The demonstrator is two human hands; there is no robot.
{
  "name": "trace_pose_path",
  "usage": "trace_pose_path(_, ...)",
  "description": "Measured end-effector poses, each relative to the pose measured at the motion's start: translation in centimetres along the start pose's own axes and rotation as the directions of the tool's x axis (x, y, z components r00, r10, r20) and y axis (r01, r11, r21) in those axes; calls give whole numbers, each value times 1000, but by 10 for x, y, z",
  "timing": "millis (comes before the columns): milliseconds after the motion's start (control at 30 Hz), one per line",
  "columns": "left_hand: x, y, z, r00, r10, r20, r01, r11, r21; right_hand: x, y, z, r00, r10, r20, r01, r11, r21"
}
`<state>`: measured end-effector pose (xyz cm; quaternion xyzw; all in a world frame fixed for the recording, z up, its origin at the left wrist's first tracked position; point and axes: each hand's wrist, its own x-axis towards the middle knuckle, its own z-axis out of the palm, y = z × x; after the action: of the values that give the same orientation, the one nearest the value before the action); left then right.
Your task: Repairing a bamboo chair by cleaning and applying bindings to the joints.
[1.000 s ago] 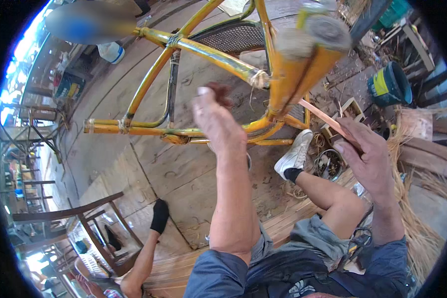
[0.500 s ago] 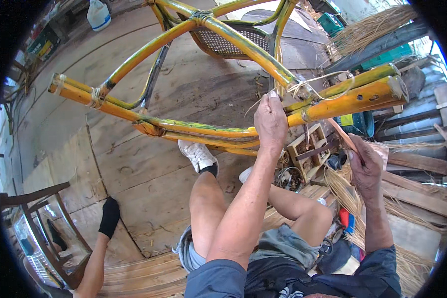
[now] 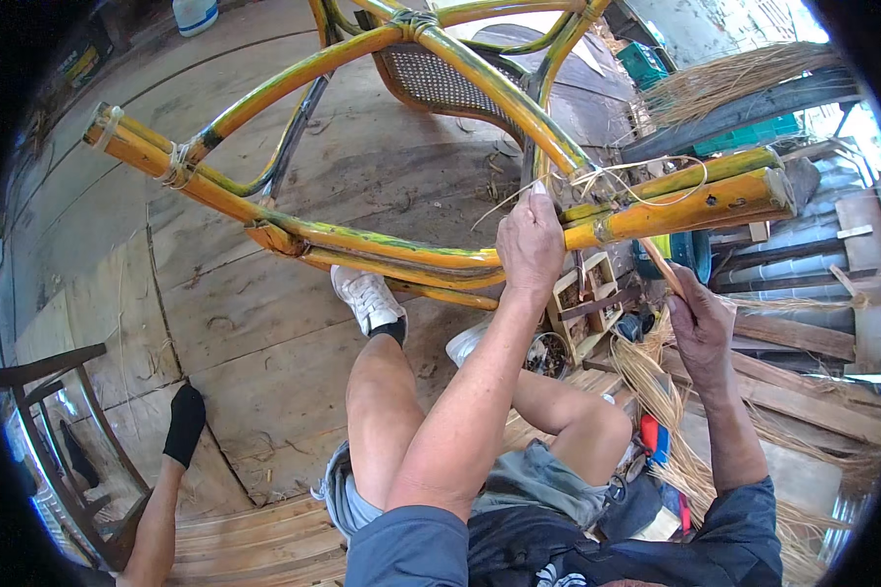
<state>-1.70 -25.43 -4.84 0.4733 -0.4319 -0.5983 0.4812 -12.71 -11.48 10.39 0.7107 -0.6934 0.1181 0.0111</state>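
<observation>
A yellow-and-green rattan furniture frame (image 3: 392,254) spans the space in front of me, its poles bound with wrapped strands at the joints. My left hand (image 3: 531,245) is closed at the right-hand joint, thumb up, pinching a thin pale rattan strand (image 3: 494,209); its other fingers are partly hidden against the pole. More of that pale binding loops loosely over the pole ends to the right. Lower right, my right hand (image 3: 703,318) grips a flat brown wooden strip (image 3: 662,266), whose far end passes behind the lower pole.
Bundles of rattan strips (image 3: 646,382) lie right of my legs, near a wooden compartment box (image 3: 587,303). A dark bucket (image 3: 690,256) stands beyond. A woven panel (image 3: 450,80) sits behind the frame. Left, another person's socked foot (image 3: 186,421) rests beside a dark wooden chair (image 3: 64,440).
The view has shifted slightly, so most things sit a little further left. Both hands keep their holds, and the frame stays in about the same pose.
</observation>
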Motion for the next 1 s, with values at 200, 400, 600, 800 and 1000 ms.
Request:
trace_pose_path(200, 1, -3, 5, 999, 39, -31, -38, 999, 32, 4, 2, -14, 718, 522, 461, -688, 428, 586)
trace_pose_path(400, 0, -2, 3, 1000, -6, -18, 6, 1000, -13, 6, -18, -8, 936, 320, 146, -347, 905, 246)
trace_pose_path(600, 2, -10, 2, 998, 7, -61, -9, 999, -34, 15, -23, -12, 899, 368, 236, -431, 836, 340)
trace_pose_path(800, 1, -8, 11, 998, 45, -49, -52, 988, -144, 8, -5, -8, 946, 302, 114, -323, 897, 302)
trace_pose_path(1000, 8, -21, 12, 999, 6, -52, -22, 953, -302, 5, 1, -3, 997, 68, 28, -72, 976, 205)
